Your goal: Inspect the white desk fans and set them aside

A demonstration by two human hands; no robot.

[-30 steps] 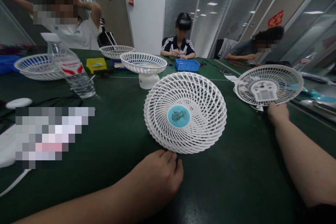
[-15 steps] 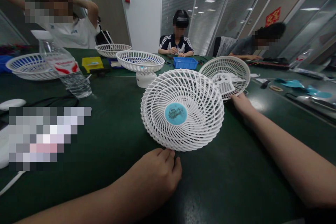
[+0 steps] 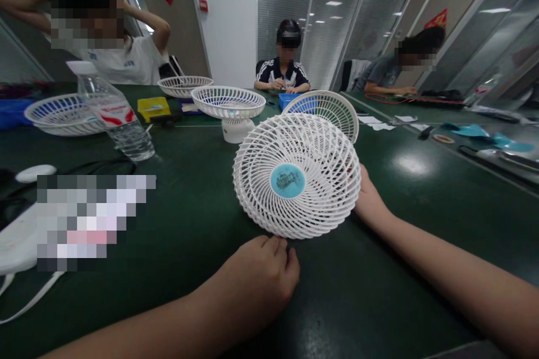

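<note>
A white fan front grille (image 3: 297, 175) with a round blue badge stands tilted on the green table (image 3: 412, 190), facing me. My left hand (image 3: 263, 275) pinches its lower rim, fingers closed. My right hand (image 3: 368, 199) holds a second white fan grille (image 3: 326, 107) just behind the first one; most of that grille and the fingers are hidden by the front grille.
A water bottle (image 3: 115, 118) stands at left. A fan base with grille (image 3: 229, 109), more grilles (image 3: 63, 115), a yellow box (image 3: 154, 106) and a blue bin lie farther back. Three people sit around the table. Cables and teal parts (image 3: 484, 134) lie at right.
My right hand has carried the second grille from the far right leftward to behind the front grille. The left hand stays on the front grille's rim.
</note>
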